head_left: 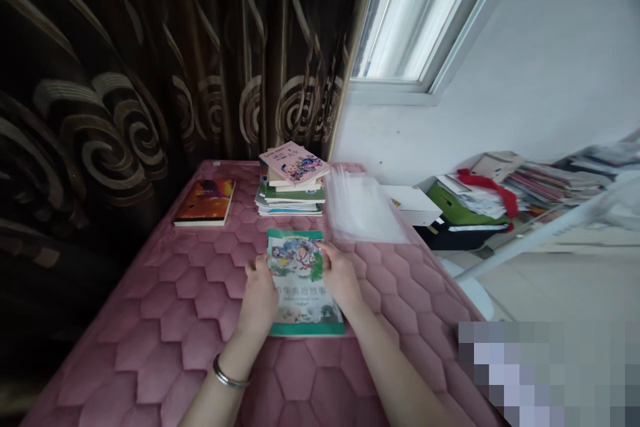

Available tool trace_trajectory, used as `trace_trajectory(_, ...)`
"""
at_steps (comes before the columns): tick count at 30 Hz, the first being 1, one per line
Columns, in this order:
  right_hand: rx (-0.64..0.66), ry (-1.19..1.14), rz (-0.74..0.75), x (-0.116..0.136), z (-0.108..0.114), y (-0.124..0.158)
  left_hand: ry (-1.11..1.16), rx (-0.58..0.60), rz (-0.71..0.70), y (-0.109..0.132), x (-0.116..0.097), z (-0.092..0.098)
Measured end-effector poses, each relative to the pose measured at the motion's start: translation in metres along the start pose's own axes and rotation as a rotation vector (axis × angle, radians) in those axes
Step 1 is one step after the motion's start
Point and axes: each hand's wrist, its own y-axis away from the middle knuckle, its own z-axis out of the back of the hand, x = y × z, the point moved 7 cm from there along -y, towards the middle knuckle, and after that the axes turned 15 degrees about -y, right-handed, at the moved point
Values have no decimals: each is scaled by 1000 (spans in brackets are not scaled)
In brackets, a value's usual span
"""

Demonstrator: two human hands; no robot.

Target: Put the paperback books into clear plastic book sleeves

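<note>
A picture book (300,280) with a green-bordered, illustrated cover lies flat on the pink quilted cover (195,287). Its surface looks hazy and shiny; whether a clear plastic sleeve is around it, I cannot tell. My left hand (261,293) holds the book's left edge, fingers curled. At the right edge, my right hand (341,280) grips it with a finger on the upper corner area. Just beyond stands a stack of books (293,200), topped by a pink book (295,163) set askew. A pile of clear plastic sleeves (367,207) lies right of the stack.
An orange and dark book (206,201) lies near the bed's left edge. Dark patterned curtains (225,67) hang behind. Past the right edge are a white box (413,205), a green bag (463,207), piled papers (555,183) and a pale slanting pole (525,240).
</note>
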Motion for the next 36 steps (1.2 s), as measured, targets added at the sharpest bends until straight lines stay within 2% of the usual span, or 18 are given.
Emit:
trace_trajectory(2, 42, 51, -12, 3, -8, 1, -108, 21, -4, 0, 3, -3)
trace_trajectory(5, 66, 113, -26, 7, -12, 4, -298, -3, -59, 6, -5, -1)
trace_trajectory(7, 78, 150, -22, 10, -11, 6, -422, -42, -136, 13, -16, 3)
trace_trajectory(9, 84, 192, -21, 11, -11, 8, -487, -63, -275, 22, -28, 1)
trace_trajectory(12, 87, 231, -22, 11, -11, 10, -474, -17, -458, 33, -38, -12)
trace_trajectory(16, 106, 253, -7, 10, -15, 11, -465, 48, -481, 34, -31, -28)
trace_trajectory(19, 129, 274, 12, 10, -16, 11, -466, 53, -486, 34, -30, -28)
trace_trajectory(22, 157, 274, 37, 10, -16, 10, -423, 65, -611, 43, -42, -25)
trace_trajectory(25, 194, 268, 59, 9, -16, 8, -379, 128, -727, 58, -57, -27)
trace_trajectory(29, 230, 310, 47, 6, -16, 8, -365, 211, -713, 65, -62, -33)
trace_trajectory(33, 188, 320, 59, 4, -14, 8, -351, 279, -693, 63, -61, -35)
trace_trajectory(36, 181, 273, 72, 2, -13, 2, -341, 287, -687, 62, -60, -34)
